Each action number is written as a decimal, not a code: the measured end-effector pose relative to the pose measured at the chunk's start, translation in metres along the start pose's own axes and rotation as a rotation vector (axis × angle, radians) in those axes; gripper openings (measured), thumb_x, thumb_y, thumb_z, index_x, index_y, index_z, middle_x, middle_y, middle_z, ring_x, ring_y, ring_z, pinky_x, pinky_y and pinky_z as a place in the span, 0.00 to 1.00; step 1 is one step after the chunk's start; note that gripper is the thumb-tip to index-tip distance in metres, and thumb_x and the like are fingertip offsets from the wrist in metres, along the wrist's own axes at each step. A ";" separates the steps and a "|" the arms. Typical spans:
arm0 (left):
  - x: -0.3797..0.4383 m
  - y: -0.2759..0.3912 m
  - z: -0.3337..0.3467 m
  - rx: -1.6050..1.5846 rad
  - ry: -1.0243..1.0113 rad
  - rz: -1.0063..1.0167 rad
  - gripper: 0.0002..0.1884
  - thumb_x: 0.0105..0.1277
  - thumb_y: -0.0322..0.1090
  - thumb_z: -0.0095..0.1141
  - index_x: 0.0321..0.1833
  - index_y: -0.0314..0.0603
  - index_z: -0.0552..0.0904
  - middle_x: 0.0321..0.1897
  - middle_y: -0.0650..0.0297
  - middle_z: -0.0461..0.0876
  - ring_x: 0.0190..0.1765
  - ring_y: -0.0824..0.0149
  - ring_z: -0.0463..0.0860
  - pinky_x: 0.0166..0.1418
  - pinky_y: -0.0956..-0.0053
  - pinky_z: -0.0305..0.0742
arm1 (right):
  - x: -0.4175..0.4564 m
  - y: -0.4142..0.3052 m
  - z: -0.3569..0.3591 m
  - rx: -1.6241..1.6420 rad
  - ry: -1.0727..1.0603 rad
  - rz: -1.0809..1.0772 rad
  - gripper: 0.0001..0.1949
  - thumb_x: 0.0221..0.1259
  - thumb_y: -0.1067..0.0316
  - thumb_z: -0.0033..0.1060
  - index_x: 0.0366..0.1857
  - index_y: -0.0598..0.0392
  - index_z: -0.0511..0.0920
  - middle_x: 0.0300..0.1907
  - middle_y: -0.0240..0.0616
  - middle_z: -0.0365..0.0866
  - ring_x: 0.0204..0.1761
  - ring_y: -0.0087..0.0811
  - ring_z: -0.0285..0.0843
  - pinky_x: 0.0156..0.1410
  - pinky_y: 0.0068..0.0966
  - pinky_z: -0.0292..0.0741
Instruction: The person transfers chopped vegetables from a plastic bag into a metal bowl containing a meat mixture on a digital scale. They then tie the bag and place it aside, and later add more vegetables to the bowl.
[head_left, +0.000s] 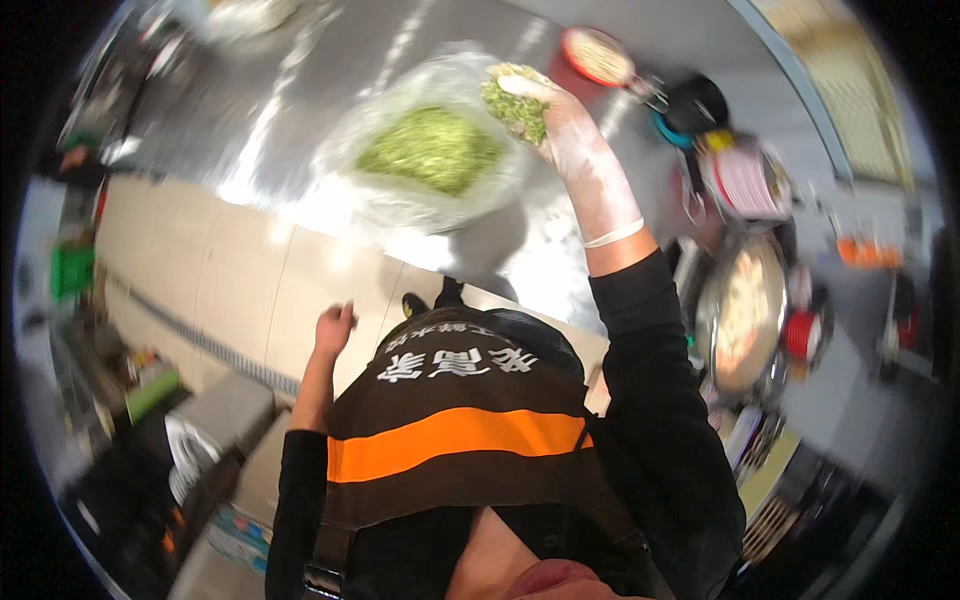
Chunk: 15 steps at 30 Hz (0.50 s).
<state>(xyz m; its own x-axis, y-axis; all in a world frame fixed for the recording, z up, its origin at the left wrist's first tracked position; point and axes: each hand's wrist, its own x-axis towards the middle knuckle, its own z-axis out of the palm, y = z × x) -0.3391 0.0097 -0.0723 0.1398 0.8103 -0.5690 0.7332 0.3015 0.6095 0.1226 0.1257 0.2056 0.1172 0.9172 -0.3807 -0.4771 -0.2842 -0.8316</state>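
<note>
My right hand (540, 105), in a whitish disposable glove, grips a clump of chopped green filling (516, 105) above the stainless-steel worktop (330, 142). To its left, a clear plastic bag (337, 165) lies spread on the worktop, its mouth wide. Inside the bag is a heap of finely chopped greens (431, 150). My left hand (335, 330) is bare and hangs by my side over the tiled floor, away from the worktop. Nothing shows in it, but its fingers are too small and turned away to make out clearly.
At the back right stands a red-rimmed container (598, 58) of pale food, near a black pan-like vessel (694, 105). A large metal basin (742, 315) of pale food sits to my right. A floor drain grate (202, 341) and a grey bin-like box (225, 412) are at left.
</note>
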 end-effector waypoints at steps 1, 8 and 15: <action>0.004 -0.034 0.015 0.039 -0.061 -0.023 0.26 0.71 0.53 0.51 0.25 0.35 0.83 0.22 0.53 0.85 0.30 0.57 0.85 0.41 0.63 0.78 | -0.021 -0.017 -0.013 0.025 0.009 -0.048 0.15 0.61 0.64 0.65 0.53 0.46 0.82 0.47 0.28 0.86 0.48 0.24 0.83 0.48 0.18 0.76; 0.051 -0.207 0.054 1.012 -0.583 0.709 0.12 0.66 0.43 0.51 0.32 0.43 0.78 0.21 0.53 0.81 0.30 0.47 0.83 0.35 0.51 0.78 | -0.223 -0.070 -0.210 -0.012 0.499 -0.489 0.16 0.63 0.65 0.64 0.54 0.57 0.81 0.47 0.38 0.85 0.43 0.30 0.84 0.50 0.24 0.80; 0.050 -0.132 0.080 0.733 -0.494 0.689 0.13 0.67 0.43 0.54 0.31 0.42 0.79 0.23 0.49 0.81 0.29 0.52 0.83 0.32 0.57 0.78 | -0.391 -0.078 -0.395 -0.390 1.064 -0.458 0.13 0.64 0.74 0.60 0.51 0.61 0.81 0.44 0.39 0.86 0.40 0.29 0.84 0.48 0.25 0.80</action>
<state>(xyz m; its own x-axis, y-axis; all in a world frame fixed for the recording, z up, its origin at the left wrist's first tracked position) -0.3754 -0.0298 -0.2255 0.7961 0.3526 -0.4918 0.5895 -0.6351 0.4991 0.4586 -0.3212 0.2599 0.9471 0.3208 -0.0099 0.0668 -0.2273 -0.9715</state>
